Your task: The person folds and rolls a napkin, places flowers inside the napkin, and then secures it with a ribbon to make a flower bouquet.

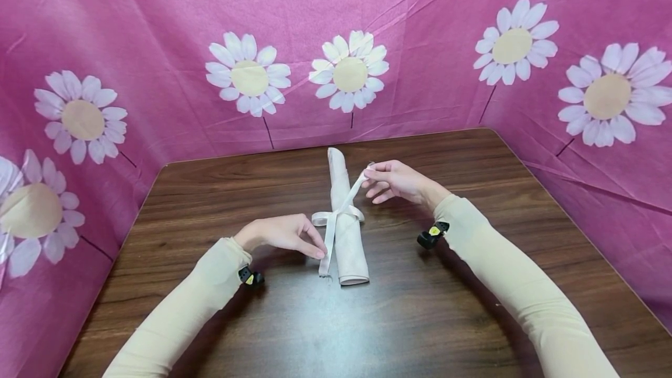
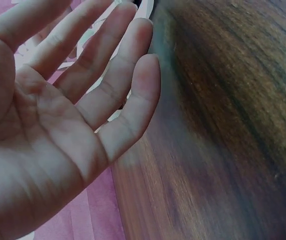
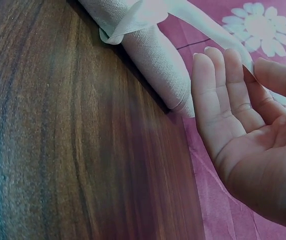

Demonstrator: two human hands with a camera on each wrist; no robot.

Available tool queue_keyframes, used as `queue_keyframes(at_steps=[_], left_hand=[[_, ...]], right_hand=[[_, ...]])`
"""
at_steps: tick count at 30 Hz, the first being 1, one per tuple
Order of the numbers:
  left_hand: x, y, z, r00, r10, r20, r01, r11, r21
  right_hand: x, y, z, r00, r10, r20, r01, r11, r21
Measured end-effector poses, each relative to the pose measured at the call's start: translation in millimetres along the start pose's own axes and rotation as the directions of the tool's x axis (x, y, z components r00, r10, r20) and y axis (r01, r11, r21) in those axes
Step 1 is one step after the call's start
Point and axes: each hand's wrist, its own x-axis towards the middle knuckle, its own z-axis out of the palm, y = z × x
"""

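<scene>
A rolled cream cloth lies lengthwise on the table, with a white ribbon tied round its middle. The ribbon has a loop on each side of the knot, like a bow. My left hand pinches one ribbon tail near its frayed end, left of the roll. Up and to the right, my right hand pinches the other tail between thumb and index finger and holds it raised and taut. In the right wrist view the ribbon runs into those fingers. The left wrist view mostly hides the left pinch behind the fingers.
The dark wooden table has rounded far corners. Pink fabric printed with large white daisies hangs around its back and sides. Each wrist wears a small black camera on a strap below a cream sleeve.
</scene>
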Motion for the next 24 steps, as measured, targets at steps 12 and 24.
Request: queue_keyframes(at_steps=[12, 24], left_hand=[[10.2, -4.7, -5.8, 0.883, 0.087, -0.462, -0.076, 0.996, 0.043], [22.2, -12.7, 0.0, 0.874, 0.065, -0.481, -0.013, 0.994, 0.109]], right_hand=[[-3, -2, 0.7, 1.000, 0.007, -0.003, -0.007, 1.000, 0.003], [-3, -2, 0.5, 1.000, -0.004, 0.004, 0.004, 1.000, -0.007]])
